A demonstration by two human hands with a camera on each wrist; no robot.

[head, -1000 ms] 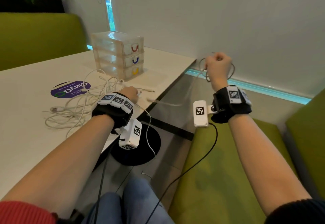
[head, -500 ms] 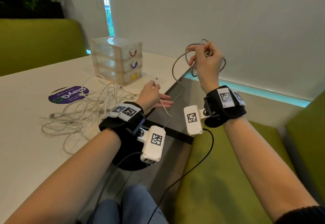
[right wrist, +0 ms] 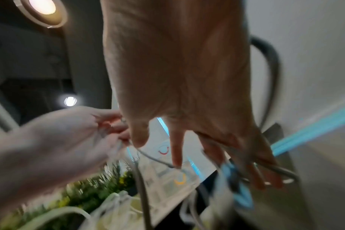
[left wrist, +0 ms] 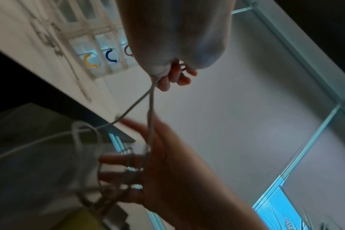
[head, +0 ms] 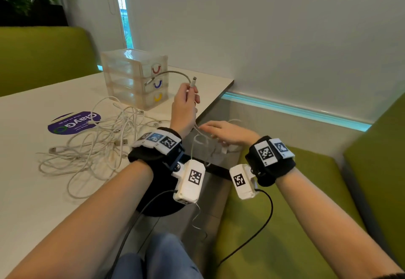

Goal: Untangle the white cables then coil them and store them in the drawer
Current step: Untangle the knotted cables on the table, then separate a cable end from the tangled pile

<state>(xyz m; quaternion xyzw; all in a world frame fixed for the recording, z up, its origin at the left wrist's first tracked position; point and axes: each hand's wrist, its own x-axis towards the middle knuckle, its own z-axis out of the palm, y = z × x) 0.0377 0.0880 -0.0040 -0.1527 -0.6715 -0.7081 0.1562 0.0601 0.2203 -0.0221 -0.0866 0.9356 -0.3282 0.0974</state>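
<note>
Cable (head: 175, 73) end pinched in your left hand (head: 183, 107); right hand (head: 228, 133) fingers straight through its loops; one three-drawer box (head: 133, 77) upper left.

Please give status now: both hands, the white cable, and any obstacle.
Left hand pinches white cable near its plug. Right hand open, loops draped over fingers. Tangled pile on table. Drawers closed.

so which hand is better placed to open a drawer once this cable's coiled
Probably the left hand: it is raised just in front of the clear plastic three-drawer box, though it pinches the white cable end. The right hand sits lower, off the white table's edge, with cable loops around its fingers.
</note>
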